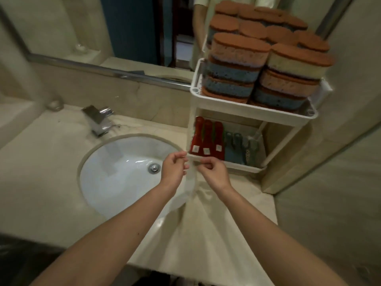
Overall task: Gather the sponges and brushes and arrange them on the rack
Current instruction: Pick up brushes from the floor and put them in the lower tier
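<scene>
Head view: the beige marble vanity counter [41, 182] fills most of the scene. A white oval sunken basin [115, 172] sits left of centre, and a white plastic two-tier rack [255, 109] stands on the counter's right end, against the wall and the large wall mirror [132, 27].

The oval sponges with brown scouring tops [239, 52] are stacked several high in close columns on the upper tier, probably to fit so many into one tray. The red-handled brushes [206, 139] lie side by side on the left of the lower tier. Just beside them are some blue-grey pieces [241, 145], too blurred to name.

From where I stand the gathering looks done, with only packaging left over. A thin, see-through plastic bag [190, 182] hangs limp in front of the lower tier's near corner, its tail trailing on the counter.

The left hand [174, 168] and right hand [213, 171] each pinch its top edge with curled fingers, close together, seemingly to fold or flatten it. The bag looks empty.

The hanging bag partly screens the lower tray's corner. The chrome faucet [99, 118] stands well apart, behind the basin.
</scene>
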